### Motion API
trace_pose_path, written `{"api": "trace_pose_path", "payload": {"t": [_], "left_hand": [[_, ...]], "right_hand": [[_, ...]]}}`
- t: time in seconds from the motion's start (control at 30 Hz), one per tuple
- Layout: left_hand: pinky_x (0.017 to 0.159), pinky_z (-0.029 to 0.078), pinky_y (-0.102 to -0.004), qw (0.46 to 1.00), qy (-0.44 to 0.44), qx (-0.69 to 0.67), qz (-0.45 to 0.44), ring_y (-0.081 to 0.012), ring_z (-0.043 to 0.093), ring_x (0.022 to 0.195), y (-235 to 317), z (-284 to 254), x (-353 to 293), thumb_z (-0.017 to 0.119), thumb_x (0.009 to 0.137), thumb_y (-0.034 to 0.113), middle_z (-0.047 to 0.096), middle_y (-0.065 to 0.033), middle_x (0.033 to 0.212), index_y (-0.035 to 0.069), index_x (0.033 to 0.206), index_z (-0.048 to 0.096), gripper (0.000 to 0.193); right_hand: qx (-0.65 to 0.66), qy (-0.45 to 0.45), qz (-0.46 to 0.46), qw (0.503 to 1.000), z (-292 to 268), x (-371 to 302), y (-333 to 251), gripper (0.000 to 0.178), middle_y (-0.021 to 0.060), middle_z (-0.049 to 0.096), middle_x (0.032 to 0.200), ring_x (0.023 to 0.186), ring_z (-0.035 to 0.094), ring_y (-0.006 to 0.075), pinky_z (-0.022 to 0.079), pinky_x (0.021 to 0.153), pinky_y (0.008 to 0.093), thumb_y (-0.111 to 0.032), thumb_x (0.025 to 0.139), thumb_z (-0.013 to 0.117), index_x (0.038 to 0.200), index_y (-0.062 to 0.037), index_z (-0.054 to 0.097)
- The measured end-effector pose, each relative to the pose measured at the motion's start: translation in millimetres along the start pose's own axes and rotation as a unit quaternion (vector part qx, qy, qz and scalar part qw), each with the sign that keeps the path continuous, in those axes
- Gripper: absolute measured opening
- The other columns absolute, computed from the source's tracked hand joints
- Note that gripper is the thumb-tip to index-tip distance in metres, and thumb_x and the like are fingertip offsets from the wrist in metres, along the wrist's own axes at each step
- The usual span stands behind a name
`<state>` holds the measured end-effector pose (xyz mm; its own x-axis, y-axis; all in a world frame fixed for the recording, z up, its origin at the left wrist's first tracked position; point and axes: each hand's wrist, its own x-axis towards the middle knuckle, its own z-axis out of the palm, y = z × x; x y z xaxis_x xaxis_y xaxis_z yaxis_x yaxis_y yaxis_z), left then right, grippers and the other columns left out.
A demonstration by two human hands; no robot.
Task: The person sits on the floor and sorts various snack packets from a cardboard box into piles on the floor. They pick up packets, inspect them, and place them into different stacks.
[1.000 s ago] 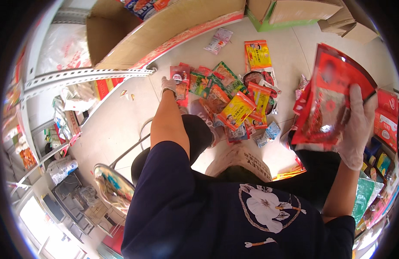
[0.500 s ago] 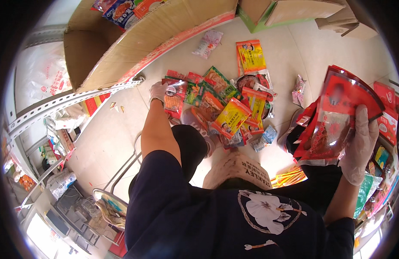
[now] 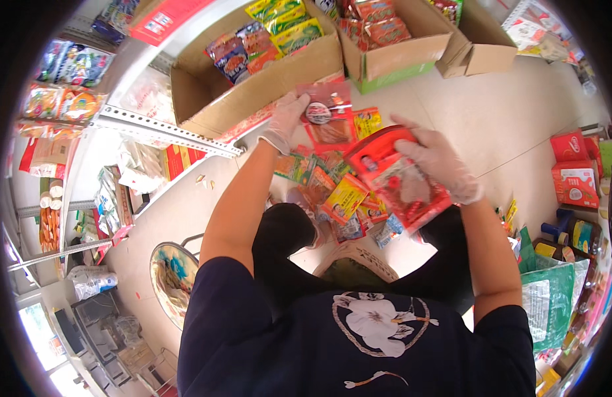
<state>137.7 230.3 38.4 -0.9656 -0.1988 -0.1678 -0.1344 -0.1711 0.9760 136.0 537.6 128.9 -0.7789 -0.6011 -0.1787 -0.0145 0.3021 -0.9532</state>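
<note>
Along the far edge of the pale floor [image 3: 511, 132] runs a big cardboard box [image 3: 286, 76], nearer to the left hand [image 3: 286, 119] than to the right hand [image 3: 440, 159]. Below both hands lies a heap of bright packets [image 3: 312, 177]. A stack of red packets [image 3: 402, 182], clamped in the right hand, sits to the left of that grip, its long axis slanting from far left to near right. One single red packet [image 3: 329, 118], pinched at its left edge by the left hand, points roughly away from the body; its near right corner almost meets the stack, though I cannot tell whether they touch
</note>
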Motion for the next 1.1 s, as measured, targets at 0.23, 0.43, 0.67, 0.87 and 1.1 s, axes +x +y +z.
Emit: {"api": "trace_pose_path", "payload": {"t": [0.23, 0.43, 0.67, 0.87, 1.1], "left_hand": [[0.083, 0.048, -0.0290, 0.995, 0.014, -0.090, 0.042, -0.0141, 0.057, 0.098, 61.0, 92.5, -64.9, 0.049, 0.093, 0.017, 0.058, -0.0077, 0.111, 0.003, 0.122, 0.049, 0.032], [0.087, 0.046, -0.0318, 0.748, 0.111, 0.492, 0.432, -0.0192, 0.058, 0.097, 75.2, 102.3, -70.2, 0.063, 0.085, 0.031, 0.057, -0.0130, 0.115, 0.007, 0.133, 0.042, 0.057], [0.073, 0.048, -0.0313, 0.888, -0.132, 0.438, 0.040, -0.0183, 0.063, 0.082, 61.2, 124.4, -67.4, 0.066, 0.078, 0.049, 0.067, -0.0118, 0.091, 0.007, 0.103, 0.067, 0.049], [0.075, 0.046, -0.0389, 0.922, -0.004, 0.369, 0.115, -0.0286, 0.062, 0.082, 76.5, 104.7, -48.2, 0.056, 0.084, 0.053, 0.065, -0.0140, 0.086, 0.003, 0.089, 0.065, 0.051], [0.078, 0.048, -0.0346, 0.938, 0.128, 0.319, 0.041, -0.0211, 0.061, 0.088, 84.5, 21.3, -12.6, 0.047, 0.093, 0.047, 0.064, -0.0120, 0.091, 0.002, 0.107, 0.057, 0.048]], "right_hand": [[0.002, -0.055, 0.052, 0.997, 4.4, -5.1, -13.0, 0.037, 0.0064, 0.065, 0.095, 0.083, 0.056, 0.0112, 0.046, 0.078, 0.0269, -0.020, 0.088, 0.061, 0.117, 0.0028, 0.058], [-0.064, -0.010, -0.014, 0.998, 8.2, -21.6, -9.7, 0.028, 0.0080, 0.060, 0.071, 0.063, 0.053, 0.0138, 0.046, 0.061, 0.0296, -0.020, 0.086, 0.062, 0.105, 0.0006, 0.062], [-0.093, -0.041, -0.040, 0.994, -1.0, -21.2, 2.6, 0.026, 0.0097, 0.059, 0.070, 0.062, 0.054, 0.0153, 0.046, 0.061, 0.0303, -0.019, 0.087, 0.061, 0.099, 0.0036, 0.062], [-0.071, -0.031, -0.022, 0.997, -4.5, -23.3, -13.0, 0.024, 0.0056, 0.058, 0.072, 0.065, 0.053, 0.0130, 0.045, 0.062, 0.0290, -0.016, 0.088, 0.060, 0.099, 0.0054, 0.062], [0.022, 0.062, 0.021, 0.998, -16.7, -25.6, -9.7, 0.027, 0.0029, 0.061, 0.079, 0.070, 0.051, 0.0092, 0.044, 0.065, 0.0262, -0.016, 0.087, 0.061, 0.105, 0.0044, 0.062]]}}
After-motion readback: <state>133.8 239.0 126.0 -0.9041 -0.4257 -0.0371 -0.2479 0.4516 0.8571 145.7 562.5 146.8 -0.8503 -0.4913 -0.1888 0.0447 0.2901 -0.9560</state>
